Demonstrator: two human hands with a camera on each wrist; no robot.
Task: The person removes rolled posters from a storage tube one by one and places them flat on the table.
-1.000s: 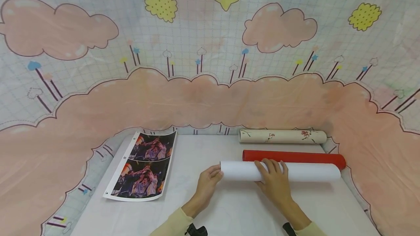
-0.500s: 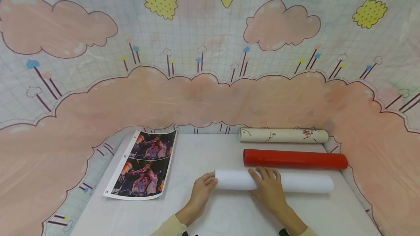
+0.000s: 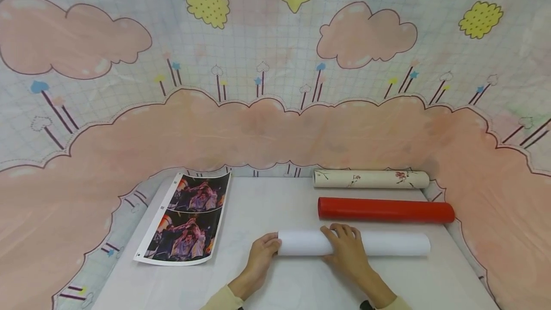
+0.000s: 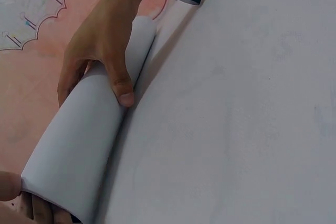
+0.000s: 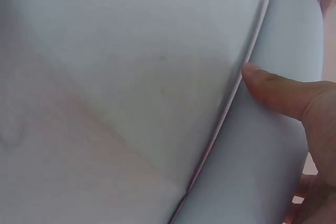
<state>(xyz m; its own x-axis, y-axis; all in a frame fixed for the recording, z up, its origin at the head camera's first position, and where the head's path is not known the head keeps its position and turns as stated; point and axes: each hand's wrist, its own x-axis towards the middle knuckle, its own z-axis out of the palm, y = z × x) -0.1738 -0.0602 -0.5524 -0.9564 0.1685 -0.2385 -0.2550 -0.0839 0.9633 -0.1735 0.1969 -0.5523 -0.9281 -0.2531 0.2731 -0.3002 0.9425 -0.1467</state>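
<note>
A white paper roll [image 3: 391, 244] lies crosswise on the white table, in front of the person. At its left end the left hand [image 3: 259, 258] pinches the rim; the left wrist view shows the thumb [image 4: 9, 185] outside and the other fingers [image 4: 42, 209] at the tube's opening. Around the roll's middle, the right hand [image 3: 347, 252] grips with fingers over the far side. Its thumb [image 5: 275, 90] presses the near side in the right wrist view. Those far-side fingertips are partly hidden by the roll.
Behind the white roll lies a red roll [image 3: 385, 210], and farther back a cream roll with a floral print [image 3: 374, 179]. A printed sheet with two dark pictures [image 3: 189, 219] lies on the table's left side. A cloud-patterned cloth [image 3: 258, 133] surrounds the white table [image 3: 267, 200].
Both hands have drawn the white roll toward the person and slightly left, away from the red roll, which now shows in full. Their hold looks the same.
</note>
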